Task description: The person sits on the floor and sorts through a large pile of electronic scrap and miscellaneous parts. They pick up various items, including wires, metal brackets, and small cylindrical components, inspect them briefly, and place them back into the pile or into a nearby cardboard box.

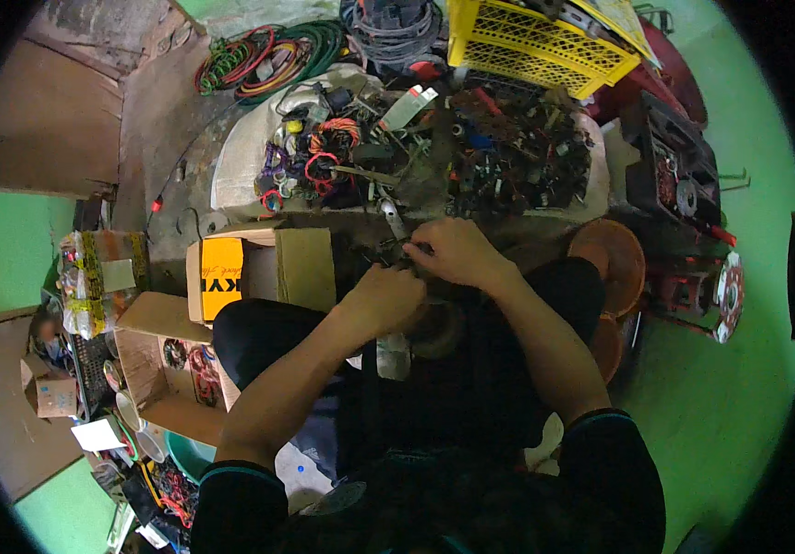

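Curling inward, left hand (pixel 386 299) perhaps touches right hand (pixel 458 251).

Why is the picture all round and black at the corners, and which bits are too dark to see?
Head view: a wide fisheye lens, so the green wall fades into a curved black rim; head view: dim light, so folds in the dark shirt vanish, and details between the left hand and right hand are murky.

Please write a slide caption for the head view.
Left hand and right hand close together before small parts heaped on pale sheeting.
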{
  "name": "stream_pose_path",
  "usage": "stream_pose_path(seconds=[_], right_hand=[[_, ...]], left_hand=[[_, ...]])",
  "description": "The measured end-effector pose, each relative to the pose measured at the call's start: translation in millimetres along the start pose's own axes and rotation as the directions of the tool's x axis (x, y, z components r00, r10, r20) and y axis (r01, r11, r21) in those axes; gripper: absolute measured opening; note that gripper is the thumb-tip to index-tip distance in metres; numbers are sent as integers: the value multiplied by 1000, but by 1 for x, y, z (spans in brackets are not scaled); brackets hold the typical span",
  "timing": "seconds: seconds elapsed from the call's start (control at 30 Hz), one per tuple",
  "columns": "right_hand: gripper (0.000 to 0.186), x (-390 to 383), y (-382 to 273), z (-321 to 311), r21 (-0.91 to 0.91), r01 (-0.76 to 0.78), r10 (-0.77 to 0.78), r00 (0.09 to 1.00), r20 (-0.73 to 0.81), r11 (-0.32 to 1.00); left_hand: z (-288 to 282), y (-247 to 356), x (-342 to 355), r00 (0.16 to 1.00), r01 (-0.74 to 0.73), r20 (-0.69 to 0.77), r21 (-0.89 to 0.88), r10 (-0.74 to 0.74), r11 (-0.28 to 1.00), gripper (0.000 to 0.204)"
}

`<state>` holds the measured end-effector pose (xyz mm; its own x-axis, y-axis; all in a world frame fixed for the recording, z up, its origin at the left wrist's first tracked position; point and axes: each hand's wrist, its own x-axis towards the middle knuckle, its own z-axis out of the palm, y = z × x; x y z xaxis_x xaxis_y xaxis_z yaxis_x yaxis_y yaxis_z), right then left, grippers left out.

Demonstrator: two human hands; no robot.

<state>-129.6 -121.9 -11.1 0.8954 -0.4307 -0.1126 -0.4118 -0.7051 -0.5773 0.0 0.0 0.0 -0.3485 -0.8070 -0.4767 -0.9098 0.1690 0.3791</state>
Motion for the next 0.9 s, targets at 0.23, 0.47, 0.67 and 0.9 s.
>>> stream_pose_path(seconds=[0.23, 0.47, 0.67, 0.9], right_hand=[[20, -59, -1, -15, -33, -20, 17, 997, -72, 999], [20, -107, -7, -45, -106, -18, 3, 991, -134, 994], [26, -104, -40, -9, -249, 174, -122, 970, 211, 953], [35, -107, -65, 13, 82, 333, -342, 898, 276, 939]], left_hand=[[-11, 46, -26, 996, -62, 57, -30, 64, 998, 33], [-63, -60, 20, 977, -6, -208, 177, 43, 984, 30], [-78, -195, 70, 852, 458, -297, 25, -431, 889, 35], [-66, -193, 43, 815, 574, -119, 23, -567, 819, 45]])
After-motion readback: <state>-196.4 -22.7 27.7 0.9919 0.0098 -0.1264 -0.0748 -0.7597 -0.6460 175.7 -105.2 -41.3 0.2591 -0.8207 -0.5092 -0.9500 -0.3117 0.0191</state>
